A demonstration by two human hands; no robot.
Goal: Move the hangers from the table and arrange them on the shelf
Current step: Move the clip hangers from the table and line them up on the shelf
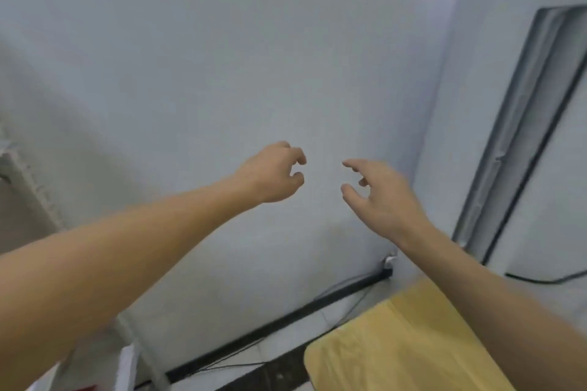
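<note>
Both arms reach forward toward a bare pale wall. My left hand (273, 173) is held up with its fingers loosely curled and apart, holding nothing. My right hand (378, 190) is beside it, about a hand's width to the right, fingers spread and empty. A corner of the yellow table (390, 346) shows at the lower right, under my right forearm. A white metal upright of the shelf (28, 181) stands at the left edge. No hanger is in view.
A black skirting strip and thin cables (343, 292) run along the base of the wall. A grey-framed panel (521, 124) leans on the right-hand wall. White frame parts (133, 355) stand at the lower left over a tiled floor.
</note>
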